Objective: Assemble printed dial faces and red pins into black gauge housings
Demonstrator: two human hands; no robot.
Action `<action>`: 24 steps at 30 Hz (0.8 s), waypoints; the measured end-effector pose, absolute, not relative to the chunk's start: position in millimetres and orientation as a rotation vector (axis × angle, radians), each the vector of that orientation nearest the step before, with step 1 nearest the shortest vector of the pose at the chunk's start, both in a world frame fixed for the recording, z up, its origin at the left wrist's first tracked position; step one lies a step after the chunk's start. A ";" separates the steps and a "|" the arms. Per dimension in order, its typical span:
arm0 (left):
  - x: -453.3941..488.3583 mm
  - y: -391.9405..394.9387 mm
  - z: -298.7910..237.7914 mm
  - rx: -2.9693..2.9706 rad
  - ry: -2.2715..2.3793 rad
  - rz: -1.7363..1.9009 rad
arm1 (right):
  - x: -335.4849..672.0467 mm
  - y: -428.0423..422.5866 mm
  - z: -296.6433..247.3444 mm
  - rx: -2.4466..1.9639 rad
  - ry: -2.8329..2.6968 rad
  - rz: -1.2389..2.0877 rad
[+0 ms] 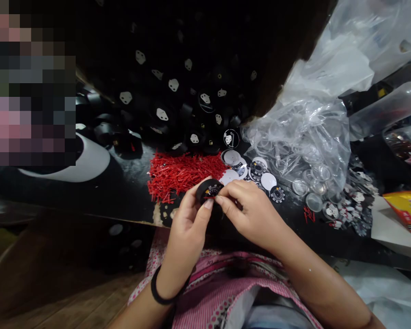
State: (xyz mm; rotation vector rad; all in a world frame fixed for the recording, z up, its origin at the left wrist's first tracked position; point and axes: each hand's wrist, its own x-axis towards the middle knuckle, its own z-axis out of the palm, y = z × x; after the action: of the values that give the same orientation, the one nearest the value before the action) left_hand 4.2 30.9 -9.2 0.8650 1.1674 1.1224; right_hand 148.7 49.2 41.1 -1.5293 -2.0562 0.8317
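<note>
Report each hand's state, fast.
Left hand: closed on the round black dial, thumb and fingers around its rim.
Right hand: fingers pinched at the same dial's edge; whether they hold anything else cannot be told.

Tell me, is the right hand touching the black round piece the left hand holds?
Touching. The head view shows fingertips of the right hand resting on the edge of the black round piece, while the left hand pinches its other side.

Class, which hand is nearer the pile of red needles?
Left. The left hand is just below the red needles; the right hand lies farther right, past their edge.
</note>
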 end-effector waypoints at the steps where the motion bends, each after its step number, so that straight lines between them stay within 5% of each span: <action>1: 4.2 30.3 -8.1 0.849 1.159 1.127 | 149.3 48.9 41.5 -1.514 -2.033 0.848; 17: 1.4 25.1 6.0 1.109 1.405 1.182 | 132.1 28.4 39.0 -1.629 -1.869 0.866; 24: -5.1 30.7 -3.5 0.781 1.168 0.986 | 141.9 40.3 40.4 -1.573 -1.971 0.723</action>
State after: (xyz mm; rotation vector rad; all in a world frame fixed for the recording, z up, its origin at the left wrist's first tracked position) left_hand -5.1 30.7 -3.5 0.7809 1.1678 0.9861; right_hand 141.9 40.3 40.4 -1.5731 -1.9709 0.7230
